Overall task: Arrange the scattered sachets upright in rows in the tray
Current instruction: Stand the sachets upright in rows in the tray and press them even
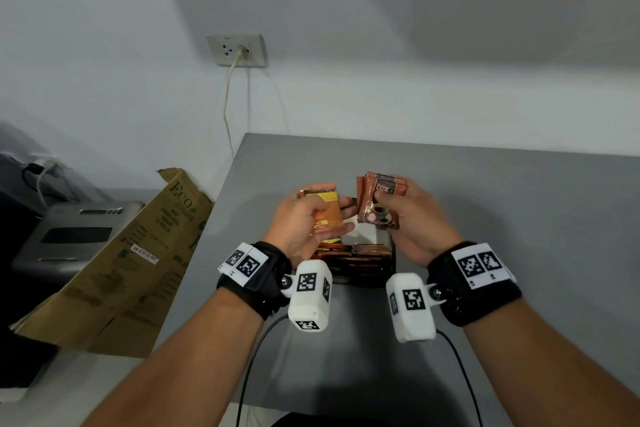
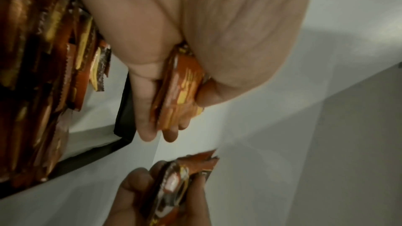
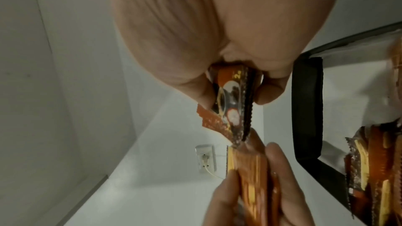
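My left hand (image 1: 313,218) grips a small stack of orange-and-yellow sachets (image 1: 327,210), raised above the black tray (image 1: 393,253). In the left wrist view the orange sachets (image 2: 180,90) sit pinched between thumb and fingers. My right hand (image 1: 403,215) holds a fanned bunch of brown sachets with a coffee-cup print (image 1: 379,201), thumb on the front. The right wrist view shows those brown sachets (image 3: 230,102) edge-on. Inside the tray, rows of upright sachets (image 1: 349,255) stand packed together; the hands and wrist cameras hide part of them.
The tray sits on a grey table (image 1: 502,218) against a white wall. A cardboard box (image 1: 135,253) leans at the table's left edge, with a grey device (image 1: 69,232) behind it. A wall socket (image 1: 237,50) with a cable is above. Black cables run off the front edge.
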`<state>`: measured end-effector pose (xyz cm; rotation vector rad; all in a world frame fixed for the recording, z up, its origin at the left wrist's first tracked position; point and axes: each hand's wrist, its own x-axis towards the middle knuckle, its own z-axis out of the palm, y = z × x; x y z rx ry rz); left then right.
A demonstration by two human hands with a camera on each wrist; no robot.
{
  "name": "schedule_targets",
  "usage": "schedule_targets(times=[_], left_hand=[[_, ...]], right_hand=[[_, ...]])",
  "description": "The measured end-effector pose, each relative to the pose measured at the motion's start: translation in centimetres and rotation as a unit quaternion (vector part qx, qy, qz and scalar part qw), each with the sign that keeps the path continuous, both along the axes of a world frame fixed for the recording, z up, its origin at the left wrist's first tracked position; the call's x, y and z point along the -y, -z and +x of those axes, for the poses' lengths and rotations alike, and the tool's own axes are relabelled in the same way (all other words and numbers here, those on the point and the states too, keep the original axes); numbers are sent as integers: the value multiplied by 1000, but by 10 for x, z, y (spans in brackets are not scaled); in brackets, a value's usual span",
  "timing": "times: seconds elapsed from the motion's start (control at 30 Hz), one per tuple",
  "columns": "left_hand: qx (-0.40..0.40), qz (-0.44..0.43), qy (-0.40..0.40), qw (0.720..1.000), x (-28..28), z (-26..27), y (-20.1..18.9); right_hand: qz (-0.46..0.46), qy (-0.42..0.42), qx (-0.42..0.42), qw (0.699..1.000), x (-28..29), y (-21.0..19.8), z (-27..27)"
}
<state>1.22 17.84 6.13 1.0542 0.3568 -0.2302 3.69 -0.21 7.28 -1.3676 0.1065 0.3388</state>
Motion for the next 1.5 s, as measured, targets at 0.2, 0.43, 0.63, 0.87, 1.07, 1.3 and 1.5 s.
schedule_targets(times=[0.2, 0.43, 0.63, 0.87, 1.07, 1.3, 1.5], left_hand=[[50, 85, 10, 995, 7, -5, 5], [-65, 97, 19, 993, 5, -3, 3], [-84, 48, -46, 994, -4, 1, 8], [48, 189, -30, 980, 5, 0, 3], [5, 98, -43, 994, 4, 2, 3], [16, 140, -122, 982, -4, 2, 15], [-14, 15, -90, 996, 10, 3, 12]], right_hand=[[31, -51, -40, 997, -2, -1, -2], [-148, 2, 131, 980, -2, -3, -4], [-263, -186, 182, 929, 7, -3, -17], [-31, -63, -29, 997, -6, -1, -9], [7, 8, -80, 997, -5, -2, -6], [40, -17, -47, 998, 4, -3, -6], [-96, -68, 64, 991, -6, -7, -10]])
